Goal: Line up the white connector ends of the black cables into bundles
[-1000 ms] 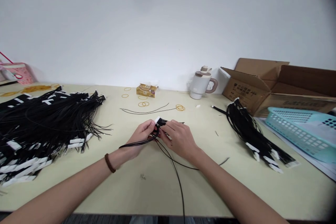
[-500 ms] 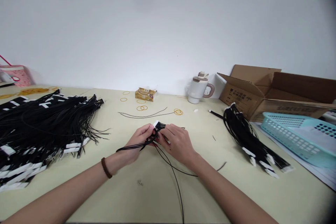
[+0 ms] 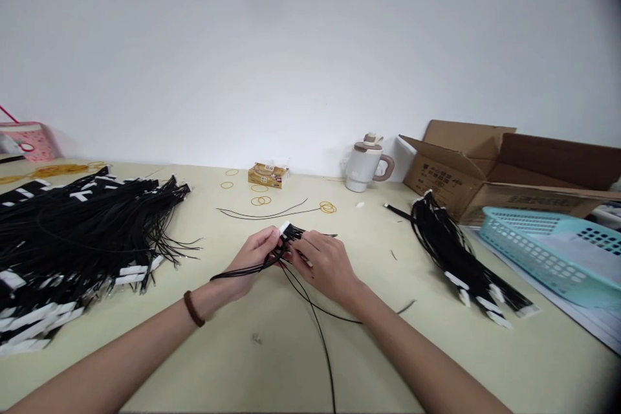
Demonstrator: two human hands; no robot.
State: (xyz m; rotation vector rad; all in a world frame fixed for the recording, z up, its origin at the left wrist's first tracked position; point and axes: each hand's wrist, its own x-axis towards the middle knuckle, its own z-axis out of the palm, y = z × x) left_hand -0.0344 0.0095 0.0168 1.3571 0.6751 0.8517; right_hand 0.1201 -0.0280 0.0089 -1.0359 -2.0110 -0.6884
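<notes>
My left hand and my right hand meet at the middle of the table, both closed on a small bundle of thin black cables. White tags at the bundle's end stick up between my fingertips. Loose cable ends trail left from my left hand and down toward the table's near edge. A brown band sits on my left wrist.
A large heap of black tagged cables covers the left. A smaller sorted bundle lies right, by a cardboard box and a teal basket. Rubber bands, a small box and a mug sit behind.
My view tilted slightly between the oldest frame and now; both hands stay closed on the same bundle with only small finger shifts.
</notes>
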